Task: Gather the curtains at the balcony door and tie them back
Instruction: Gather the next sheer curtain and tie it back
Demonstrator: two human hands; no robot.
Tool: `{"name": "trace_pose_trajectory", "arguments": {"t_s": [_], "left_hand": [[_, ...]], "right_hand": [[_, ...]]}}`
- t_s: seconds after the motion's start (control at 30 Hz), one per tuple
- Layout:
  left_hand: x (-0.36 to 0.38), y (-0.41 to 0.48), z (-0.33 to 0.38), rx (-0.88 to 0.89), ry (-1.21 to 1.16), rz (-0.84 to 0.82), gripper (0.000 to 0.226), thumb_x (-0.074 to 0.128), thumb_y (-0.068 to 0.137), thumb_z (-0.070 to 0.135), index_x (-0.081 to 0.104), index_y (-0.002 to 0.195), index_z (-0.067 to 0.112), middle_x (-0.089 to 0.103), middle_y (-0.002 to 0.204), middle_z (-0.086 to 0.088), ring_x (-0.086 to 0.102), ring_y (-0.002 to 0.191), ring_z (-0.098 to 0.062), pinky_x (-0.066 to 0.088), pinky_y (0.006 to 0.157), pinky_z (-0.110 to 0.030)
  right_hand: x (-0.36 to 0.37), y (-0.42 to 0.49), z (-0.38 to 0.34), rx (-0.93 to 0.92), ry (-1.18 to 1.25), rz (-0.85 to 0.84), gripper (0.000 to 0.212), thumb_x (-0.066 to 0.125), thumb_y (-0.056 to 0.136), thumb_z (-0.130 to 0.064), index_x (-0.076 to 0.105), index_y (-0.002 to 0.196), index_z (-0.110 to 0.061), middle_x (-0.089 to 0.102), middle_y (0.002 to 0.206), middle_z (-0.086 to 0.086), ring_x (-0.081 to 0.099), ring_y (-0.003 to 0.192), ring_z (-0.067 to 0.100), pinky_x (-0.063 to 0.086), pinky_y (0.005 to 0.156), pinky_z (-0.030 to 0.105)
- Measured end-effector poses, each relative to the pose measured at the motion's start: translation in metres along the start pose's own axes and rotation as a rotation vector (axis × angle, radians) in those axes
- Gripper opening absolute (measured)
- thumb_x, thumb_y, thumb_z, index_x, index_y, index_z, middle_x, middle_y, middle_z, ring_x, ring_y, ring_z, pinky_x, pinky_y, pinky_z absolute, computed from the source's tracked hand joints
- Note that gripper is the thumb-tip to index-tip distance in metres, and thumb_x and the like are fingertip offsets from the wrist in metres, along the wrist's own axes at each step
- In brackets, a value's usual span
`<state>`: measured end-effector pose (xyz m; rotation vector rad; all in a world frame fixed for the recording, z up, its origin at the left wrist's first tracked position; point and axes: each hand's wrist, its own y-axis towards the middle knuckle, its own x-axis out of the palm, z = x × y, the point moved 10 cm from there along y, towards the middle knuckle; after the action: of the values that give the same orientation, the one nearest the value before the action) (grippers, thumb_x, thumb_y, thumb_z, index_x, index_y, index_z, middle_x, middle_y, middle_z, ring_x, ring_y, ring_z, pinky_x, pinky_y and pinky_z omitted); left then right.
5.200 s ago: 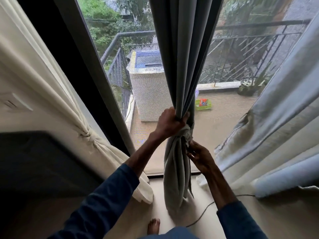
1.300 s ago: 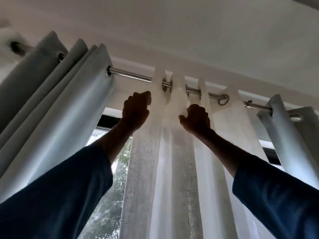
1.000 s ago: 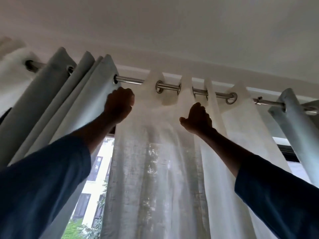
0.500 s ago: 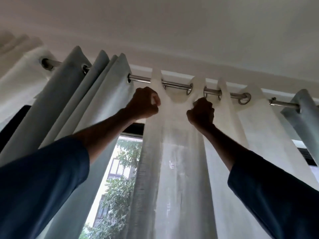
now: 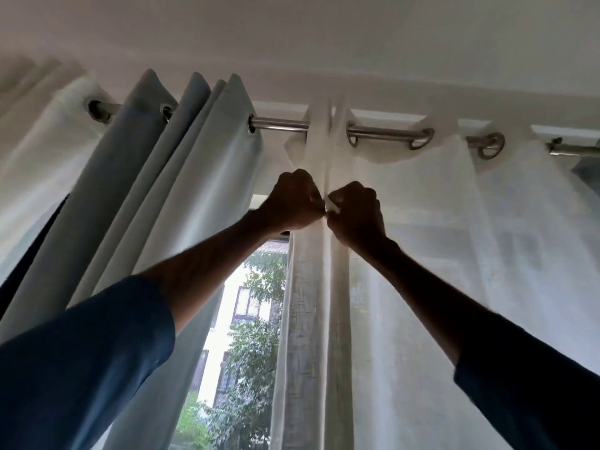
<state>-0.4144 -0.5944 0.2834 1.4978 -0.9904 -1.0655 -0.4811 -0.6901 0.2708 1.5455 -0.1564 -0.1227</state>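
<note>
Under a pale ceiling, a steel rod point(image 5: 281, 125) carries a sheer white curtain point(image 5: 422, 241); left hand point(image 5: 293, 203) and right hand point(image 5: 355, 211) fist its bunched folds beside smooth grey-blue drapes point(image 5: 181, 177).

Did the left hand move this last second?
Yes. The left hand shifted right along the curtain rod, away from the grey curtain, meeting the right hand on the sheer curtain.

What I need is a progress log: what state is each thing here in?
left hand: fist gripping a sheer curtain fold.
right hand: fist gripping the next fold, close beside the left hand.
sheer curtain: on the rod, left folds bunched, rest spread rightwards.
grey-blue curtain: bunched in folds, left along the rod.
rod: mounted, bare between the curtains.
</note>
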Motion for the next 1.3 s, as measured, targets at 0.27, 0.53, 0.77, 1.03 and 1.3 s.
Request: {"name": "trace_pose_trajectory", "arguments": {"t_s": [0.27,0.53,0.77,1.03,1.3], "left_hand": [[0.017,-0.021,-0.005,-0.216,-0.137,0.038,0.051,0.052,0.095,0.046,0.058,0.064,0.005,0.055,0.057,-0.005,0.060,0.064,-0.022,0.039,0.061,-0.025],[0.027,-0.033,-0.005,-0.373,-0.152,-0.100,0.037,0.070,0.079,0.036,0.053,0.065,0.006,0.063,0.064,-0.007,0.070,0.064,-0.027,0.042,0.038,-0.020],[0.040,-0.029,0.019,-0.218,-0.031,-0.102,0.026,0.058,0.086,0.020,0.037,0.075,0.009,0.061,0.100,-0.019,0.062,0.100,-0.037,0.041,0.066,-0.029],[0.049,-0.047,0.037,0.070,0.297,0.090,0.023,0.039,0.100,0.016,0.052,0.110,0.000,0.064,0.095,-0.020,0.065,0.088,-0.038,0.053,0.076,-0.040],[0.028,-0.063,0.047,0.158,0.382,0.233,0.028,0.026,0.107,0.021,0.048,0.117,0.006,0.063,0.098,-0.010,0.066,0.089,-0.029,0.055,0.075,-0.043]], "right_hand": [[-0.001,-0.059,-0.003,-0.134,-0.018,0.008,0.004,0.068,0.087,-0.011,0.070,0.085,-0.009,0.065,0.084,-0.001,0.062,0.074,0.016,0.050,0.063,0.027],[-0.016,-0.085,-0.013,-0.255,0.093,0.014,0.013,0.067,0.089,-0.030,0.072,0.085,-0.020,0.067,0.080,-0.011,0.056,0.065,0.001,0.051,0.073,0.023],[-0.044,-0.082,0.020,-0.226,0.125,-0.003,0.018,0.069,0.089,-0.031,0.072,0.075,-0.019,0.068,0.080,-0.009,0.064,0.073,0.007,0.054,0.078,0.033],[-0.125,-0.055,0.132,0.088,-0.254,0.336,0.044,0.071,0.081,-0.040,0.060,0.117,-0.017,0.051,0.129,0.009,0.042,0.127,0.030,0.041,0.098,0.043],[-0.123,-0.055,0.185,0.317,-0.150,0.213,0.056,0.065,0.094,-0.036,0.051,0.137,-0.002,0.062,0.130,0.022,0.054,0.124,0.040,0.045,0.099,0.044]]}}
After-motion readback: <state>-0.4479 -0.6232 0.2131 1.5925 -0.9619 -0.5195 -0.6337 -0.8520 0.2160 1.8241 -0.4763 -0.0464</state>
